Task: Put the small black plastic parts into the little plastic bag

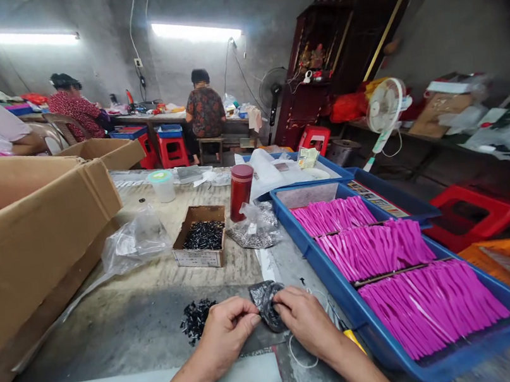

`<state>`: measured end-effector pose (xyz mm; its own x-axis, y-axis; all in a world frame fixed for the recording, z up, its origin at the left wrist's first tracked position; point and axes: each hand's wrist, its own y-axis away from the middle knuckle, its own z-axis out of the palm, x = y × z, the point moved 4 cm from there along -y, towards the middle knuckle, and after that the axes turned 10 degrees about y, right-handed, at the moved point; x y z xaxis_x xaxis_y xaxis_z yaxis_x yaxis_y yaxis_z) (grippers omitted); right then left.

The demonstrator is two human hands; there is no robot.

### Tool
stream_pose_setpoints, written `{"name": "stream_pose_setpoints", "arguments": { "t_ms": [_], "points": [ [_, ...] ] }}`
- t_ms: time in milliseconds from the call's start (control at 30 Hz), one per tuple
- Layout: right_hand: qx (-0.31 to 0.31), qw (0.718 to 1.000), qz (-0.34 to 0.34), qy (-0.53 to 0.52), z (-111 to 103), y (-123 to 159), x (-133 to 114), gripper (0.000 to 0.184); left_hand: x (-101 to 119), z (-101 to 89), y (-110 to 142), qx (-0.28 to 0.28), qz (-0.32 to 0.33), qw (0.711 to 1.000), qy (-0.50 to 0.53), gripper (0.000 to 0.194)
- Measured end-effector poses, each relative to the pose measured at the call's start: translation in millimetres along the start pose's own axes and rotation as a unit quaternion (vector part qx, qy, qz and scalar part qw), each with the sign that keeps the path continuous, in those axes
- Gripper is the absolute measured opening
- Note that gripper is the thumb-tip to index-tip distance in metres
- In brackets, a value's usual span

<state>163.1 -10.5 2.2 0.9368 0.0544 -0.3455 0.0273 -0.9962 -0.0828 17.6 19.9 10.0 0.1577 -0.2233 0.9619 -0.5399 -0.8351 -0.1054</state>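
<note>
My left hand (226, 332) and my right hand (306, 320) meet near the table's front edge, both pinched on a small crumpled bag of dark parts (266, 304) held between them. A loose pile of small black parts (196, 318) lies just left of my left hand. Right of my right hand stands a blue tray (325, 276) filled with rows of pink strips (373, 248). A thin white cord (304, 359) and a yellow-tipped object (352, 337) lie below my right wrist.
A big open cardboard box (27, 238) fills the left. Mid-table are a small carton of black parts (202, 240), clear bags (135, 241), a red flask (240, 192) and a lidded cup (161, 186). Other people sit at the back. Red stools and a white fan (384, 109) stand right.
</note>
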Motion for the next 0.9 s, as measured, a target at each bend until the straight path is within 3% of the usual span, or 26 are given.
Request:
{"name": "stream_pose_setpoints", "arguments": {
  "t_ms": [200, 433, 733, 900],
  "points": [
    [-0.067, 0.986, -0.028, 0.153, 11.4, -6.3, -6.8, 0.022, 0.9, 1.6, 1.0, -0.007, -0.014, 1.0, 0.004, 0.014],
    [-0.067, 0.981, -0.053, 0.174, 10.3, -4.4, -8.8, 0.022, -4.7, 3.3, 0.8, 0.0, -0.034, 0.999, 0.036, 0.015],
    [0.024, 0.999, -0.03, -0.006, -2.1, 7.8, -5.2, 0.018, -7.3, 7.6, 0.5, -0.012, -0.076, 0.981, 0.179, 0.014],
    [0.07, 0.981, 0.007, -0.179, -5.5, 17.0, -10.0, 0.012, -7.8, 7.9, 0.5, -0.012, -0.08, 0.968, 0.238, 0.016]
  ]
}}
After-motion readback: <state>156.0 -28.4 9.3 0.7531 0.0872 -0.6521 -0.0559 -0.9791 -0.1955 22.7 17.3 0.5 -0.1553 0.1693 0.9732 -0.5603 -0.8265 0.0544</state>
